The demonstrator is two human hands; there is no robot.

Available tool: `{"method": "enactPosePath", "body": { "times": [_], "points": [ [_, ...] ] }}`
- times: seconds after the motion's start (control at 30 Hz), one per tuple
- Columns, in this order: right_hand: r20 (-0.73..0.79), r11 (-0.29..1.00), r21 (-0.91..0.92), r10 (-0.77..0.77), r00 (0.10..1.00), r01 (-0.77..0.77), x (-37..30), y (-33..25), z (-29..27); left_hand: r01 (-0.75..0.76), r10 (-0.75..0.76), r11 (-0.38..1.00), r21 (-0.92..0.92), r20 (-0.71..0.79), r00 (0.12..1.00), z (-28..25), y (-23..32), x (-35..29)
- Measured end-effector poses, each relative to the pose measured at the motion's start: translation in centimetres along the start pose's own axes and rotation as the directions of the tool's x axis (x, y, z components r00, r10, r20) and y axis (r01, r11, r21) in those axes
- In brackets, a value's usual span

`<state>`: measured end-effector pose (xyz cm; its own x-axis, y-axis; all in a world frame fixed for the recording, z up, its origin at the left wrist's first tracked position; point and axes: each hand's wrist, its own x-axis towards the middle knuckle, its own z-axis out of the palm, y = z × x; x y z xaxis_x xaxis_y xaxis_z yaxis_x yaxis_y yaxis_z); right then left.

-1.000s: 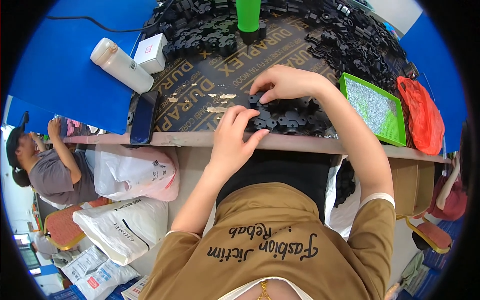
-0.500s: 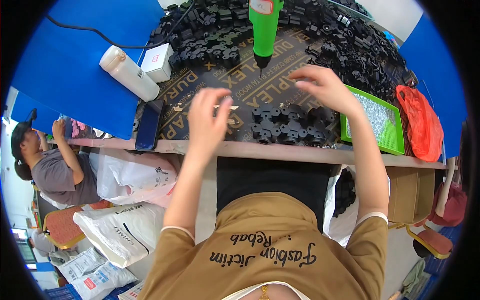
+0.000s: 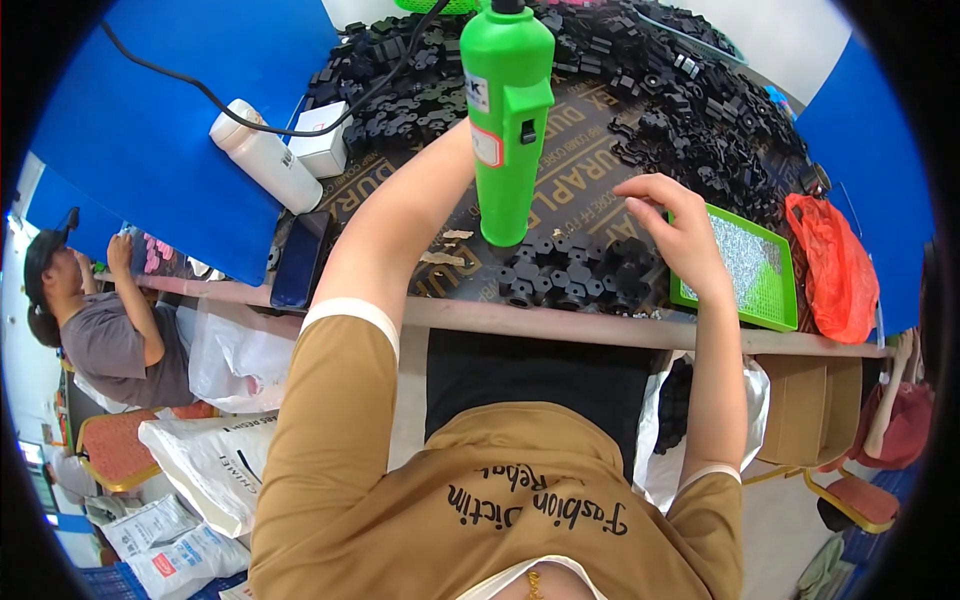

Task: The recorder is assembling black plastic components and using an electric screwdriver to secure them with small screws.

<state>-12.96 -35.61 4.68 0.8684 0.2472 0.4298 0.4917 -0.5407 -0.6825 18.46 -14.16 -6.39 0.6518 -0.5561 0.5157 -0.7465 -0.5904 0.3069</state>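
A green electric screwdriver [image 3: 515,130] hangs upright over the table, close in front of me. My left forearm [image 3: 400,220] stretches forward behind it, and the tool covers my left hand, so its fingers are hidden. My right hand [image 3: 685,225] hovers between a group of black plastic fittings [image 3: 570,272] and a green tray [image 3: 788,315] of small silvery pieces. Its index finger and thumb are a little apart, with nothing visible between them. The fittings stand in a cluster by the table's near edge.
Black plastic parts [image 3: 690,130] are heaped across the back. A white bottle [image 3: 265,160], white box [image 3: 320,140] and dark phone [image 3: 300,262] are at left. A black cable [image 3: 250,127] runs to the screwdriver. A red bag [image 3: 835,265] lies right; a person [image 3: 110,310] sits far left.
My left arm has reached forward and to the right, its hand passing behind the screwdriver. The screwdriver appears larger and lower. My right hand has drawn slightly back, near the fittings.
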Motion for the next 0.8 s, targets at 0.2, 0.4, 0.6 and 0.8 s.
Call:
{"method": "enactPosePath", "body": {
  "times": [0.2,0.4,0.6,0.8],
  "points": [
    [-0.033,0.993,-0.116,0.030,0.999,-0.033,1.2,3.0,-1.2,0.070,-0.070,0.994,-0.083,0.005,0.998,-11.5,14.4,-5.5],
    [0.253,0.864,-0.385,-0.239,0.937,0.325,9.2,5.0,6.5,0.288,-0.290,0.956,-0.058,-0.032,0.957,-18.4,17.6,-20.4],
    [0.211,0.723,-0.481,-0.454,0.866,0.496,15.7,8.9,13.4,0.305,-0.305,0.952,-0.018,-0.058,0.951,-14.5,19.9,-23.5],
    [0.369,0.880,-0.374,-0.148,0.918,0.292,17.5,8.7,13.8,0.477,-0.475,0.866,-0.152,0.050,0.879,-14.6,19.7,-23.4]
  ]
}}
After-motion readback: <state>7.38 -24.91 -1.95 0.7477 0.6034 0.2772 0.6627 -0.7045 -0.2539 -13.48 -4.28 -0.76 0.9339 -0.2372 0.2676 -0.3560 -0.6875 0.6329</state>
